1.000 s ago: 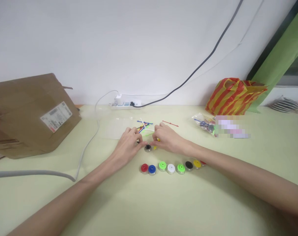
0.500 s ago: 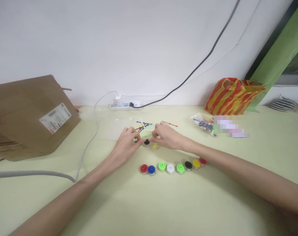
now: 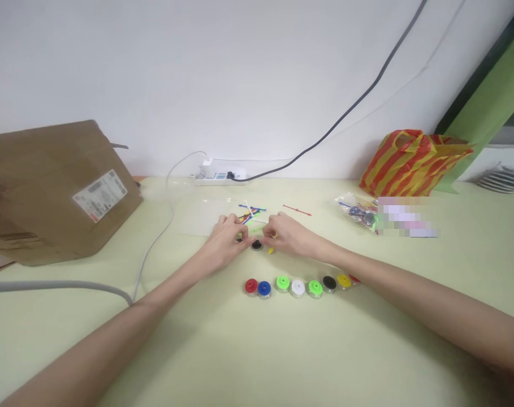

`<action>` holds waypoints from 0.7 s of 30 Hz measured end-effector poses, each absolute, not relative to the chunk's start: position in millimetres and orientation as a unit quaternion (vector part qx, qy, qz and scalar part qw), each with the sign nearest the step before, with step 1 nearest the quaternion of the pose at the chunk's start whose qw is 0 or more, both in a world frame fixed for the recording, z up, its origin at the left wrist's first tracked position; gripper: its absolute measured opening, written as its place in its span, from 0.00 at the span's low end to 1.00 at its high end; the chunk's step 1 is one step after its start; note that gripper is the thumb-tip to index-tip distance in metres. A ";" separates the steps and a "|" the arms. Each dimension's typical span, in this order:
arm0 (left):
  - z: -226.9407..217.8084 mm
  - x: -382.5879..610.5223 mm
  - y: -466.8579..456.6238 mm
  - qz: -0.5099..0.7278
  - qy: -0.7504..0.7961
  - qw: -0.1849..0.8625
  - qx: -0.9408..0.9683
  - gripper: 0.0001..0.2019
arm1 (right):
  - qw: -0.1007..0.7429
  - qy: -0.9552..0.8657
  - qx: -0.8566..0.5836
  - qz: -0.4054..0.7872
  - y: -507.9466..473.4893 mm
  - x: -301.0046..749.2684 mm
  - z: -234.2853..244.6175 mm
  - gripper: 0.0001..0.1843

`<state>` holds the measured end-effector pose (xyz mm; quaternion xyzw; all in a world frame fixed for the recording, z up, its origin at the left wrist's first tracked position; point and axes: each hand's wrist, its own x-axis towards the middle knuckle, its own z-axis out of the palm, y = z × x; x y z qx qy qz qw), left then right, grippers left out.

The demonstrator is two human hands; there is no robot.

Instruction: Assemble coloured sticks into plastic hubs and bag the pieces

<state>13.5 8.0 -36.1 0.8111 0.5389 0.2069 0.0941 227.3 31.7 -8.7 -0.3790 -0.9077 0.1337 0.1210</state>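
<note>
My left hand (image 3: 228, 242) has thumb and fingers pinched together at the left of a small black knobbed disc (image 3: 257, 245). A dark bit shows at its fingertips; what it is I cannot make out. Close by on the disc's right, my right hand (image 3: 285, 236) is closed in a pinch, with a yellow arrow-shaped pointer (image 3: 271, 250) sticking out below its thumb. Behind the hands lies a pile of thin coloured arrow pointers (image 3: 252, 213), partly covered by the fingers. A red arrow pointer (image 3: 297, 210) lies apart, beyond the right hand.
Several round pieces with coloured tops, including a blue one (image 3: 264, 289), form a row in front. A cardboard box (image 3: 48, 198) stands left, a power strip (image 3: 220, 180) at the wall. To the right are a plastic packet (image 3: 358, 213) and a striped bag (image 3: 403, 164).
The whole view has shifted slightly, with things appearing a little farther right and higher. Both hands stay pinched beside the black disc, with hardly any movement.
</note>
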 end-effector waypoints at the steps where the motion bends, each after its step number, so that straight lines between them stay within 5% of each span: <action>1: -36.4 13.4 8.5 0.204 0.534 0.090 0.815 0.14 | 0.122 -0.908 -0.381 0.123 32.4 227.7 -9.0 0.19; 9: -30.0 20.6 1.5 0.204 0.524 0.071 0.824 0.14 | 0.137 -0.926 -0.352 0.008 11.3 226.2 11.1 0.09; 21: -35.3 19.3 -5.2 0.247 0.547 0.033 0.799 0.14 | 0.044 -0.975 -0.191 0.109 -38.7 205.9 20.3 0.13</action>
